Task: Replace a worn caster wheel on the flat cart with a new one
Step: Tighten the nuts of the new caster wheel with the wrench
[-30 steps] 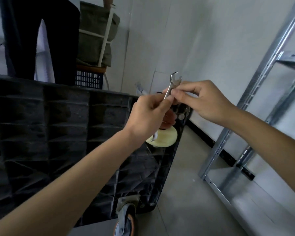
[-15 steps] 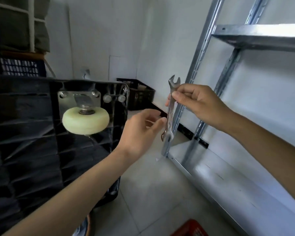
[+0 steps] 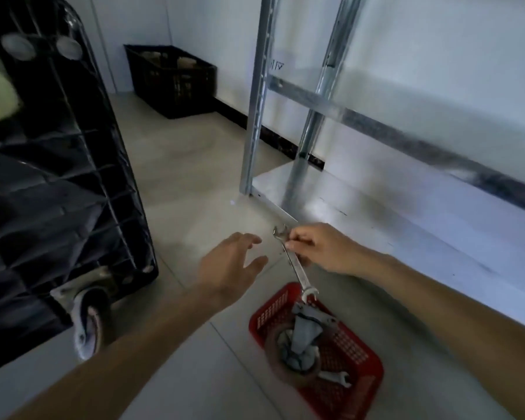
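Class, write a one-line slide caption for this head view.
Right hand holds a wrench above the red basket; left hand is open.

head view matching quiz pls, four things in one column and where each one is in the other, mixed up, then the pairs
Things:
1. wrench
2. caster wheel
3. black crate
4. left hand

Places or states:
A. on the floor by the far wall
B. lying in the red basket
C. open, holding nothing
D. pinched in the right hand

Pairs: 1-D, 2-B, 3-A, 4-C
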### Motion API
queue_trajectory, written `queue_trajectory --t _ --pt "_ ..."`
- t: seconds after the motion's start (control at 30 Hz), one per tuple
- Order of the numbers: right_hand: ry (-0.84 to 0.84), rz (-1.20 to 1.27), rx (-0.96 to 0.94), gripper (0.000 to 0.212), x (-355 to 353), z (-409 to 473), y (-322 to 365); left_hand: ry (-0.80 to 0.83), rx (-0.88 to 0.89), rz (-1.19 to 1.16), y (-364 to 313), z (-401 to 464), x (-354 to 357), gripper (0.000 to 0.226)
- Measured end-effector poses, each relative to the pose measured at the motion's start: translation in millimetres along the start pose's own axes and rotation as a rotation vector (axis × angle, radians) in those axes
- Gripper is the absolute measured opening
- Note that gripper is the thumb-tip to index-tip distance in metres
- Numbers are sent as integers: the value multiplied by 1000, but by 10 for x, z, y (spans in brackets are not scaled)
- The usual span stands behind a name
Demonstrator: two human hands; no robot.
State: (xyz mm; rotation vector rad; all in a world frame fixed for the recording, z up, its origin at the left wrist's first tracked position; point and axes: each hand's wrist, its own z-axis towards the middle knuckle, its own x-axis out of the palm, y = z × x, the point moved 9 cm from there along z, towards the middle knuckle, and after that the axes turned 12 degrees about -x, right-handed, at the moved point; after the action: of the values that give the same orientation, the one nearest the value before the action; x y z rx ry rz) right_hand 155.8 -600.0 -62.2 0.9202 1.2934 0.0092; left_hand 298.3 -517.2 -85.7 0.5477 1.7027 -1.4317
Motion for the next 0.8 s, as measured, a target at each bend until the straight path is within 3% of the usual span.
queue_trajectory --t 0.3,0.4,0.8 --pt "249 23 253 23 875 -721 -879 150 34 102 219 -235 857 45" --pt "288 84 302 14 1008 -990 -1100 170 39 94 198 -265 1000 44" --pt "101 200 506 21 1315 -1664 -1824 248 54 40 91 -279 1417 43"
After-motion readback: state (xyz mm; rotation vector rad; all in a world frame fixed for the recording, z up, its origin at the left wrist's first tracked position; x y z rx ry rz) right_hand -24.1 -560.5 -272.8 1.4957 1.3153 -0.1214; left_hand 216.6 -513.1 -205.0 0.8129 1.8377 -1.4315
